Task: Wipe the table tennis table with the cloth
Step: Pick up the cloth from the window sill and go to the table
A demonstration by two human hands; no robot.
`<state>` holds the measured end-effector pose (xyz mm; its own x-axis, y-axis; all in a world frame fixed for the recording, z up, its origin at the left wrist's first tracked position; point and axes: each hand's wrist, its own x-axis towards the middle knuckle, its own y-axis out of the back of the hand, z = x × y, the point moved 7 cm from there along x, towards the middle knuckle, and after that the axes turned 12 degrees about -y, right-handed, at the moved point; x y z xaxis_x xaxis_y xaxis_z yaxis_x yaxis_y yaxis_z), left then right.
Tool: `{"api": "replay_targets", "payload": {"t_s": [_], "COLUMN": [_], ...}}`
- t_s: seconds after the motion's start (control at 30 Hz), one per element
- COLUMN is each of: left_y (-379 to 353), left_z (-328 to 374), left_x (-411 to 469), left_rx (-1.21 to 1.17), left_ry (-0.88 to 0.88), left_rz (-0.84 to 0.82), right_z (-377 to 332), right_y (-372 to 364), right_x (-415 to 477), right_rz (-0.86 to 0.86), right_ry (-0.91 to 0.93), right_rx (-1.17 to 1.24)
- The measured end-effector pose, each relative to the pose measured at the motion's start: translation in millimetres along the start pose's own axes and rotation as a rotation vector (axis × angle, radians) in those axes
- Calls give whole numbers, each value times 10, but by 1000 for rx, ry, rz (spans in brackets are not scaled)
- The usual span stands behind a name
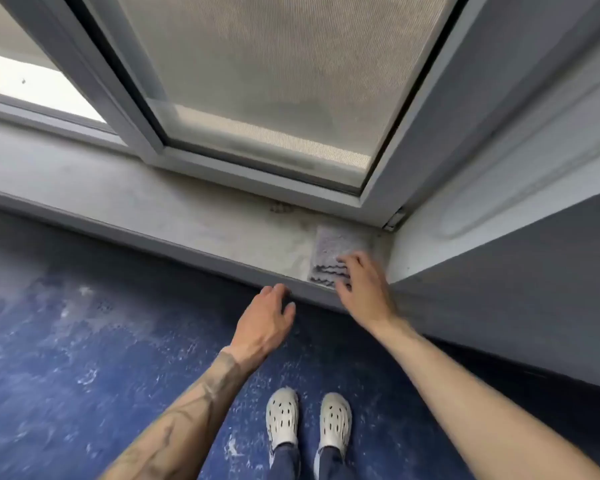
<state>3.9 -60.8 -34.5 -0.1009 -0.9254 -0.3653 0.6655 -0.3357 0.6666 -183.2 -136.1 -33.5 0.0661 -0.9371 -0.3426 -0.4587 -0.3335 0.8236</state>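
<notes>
A folded grey cloth (pixel 333 252) with dark wavy stripes lies flat on the pale window sill (pixel 174 216), in its right corner against the wall. My right hand (pixel 362 284) reaches over the cloth's near edge, fingers spread and fingertips touching it, not closed around it. My left hand (pixel 267 318) hovers open just below the sill's front edge, to the left of the cloth, holding nothing. No table tennis table is in view.
A grey-framed window (pixel 257 81) with a mesh screen rises behind the sill. A grey wall (pixel 516 271) closes off the right side. The blue floor (pixel 84 358) is flecked with white. My feet in pale perforated clogs (pixel 309 419) stand below the sill.
</notes>
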Motion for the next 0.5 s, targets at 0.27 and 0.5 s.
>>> {"api": "replay_targets", "payload": {"t_s": [0.27,0.5], "left_y": [42,92], "left_z": [-122,-210], "left_x": [81,-64], "left_rx": [-41,-86], "left_ry": [-21,18], "left_rz": [52,55], "right_z": [57,-115], "right_y": [-76,151], "right_x": [260,229], "right_rz": [96,207], "right_ry": [30,65], "right_rx": [-174,-146]}}
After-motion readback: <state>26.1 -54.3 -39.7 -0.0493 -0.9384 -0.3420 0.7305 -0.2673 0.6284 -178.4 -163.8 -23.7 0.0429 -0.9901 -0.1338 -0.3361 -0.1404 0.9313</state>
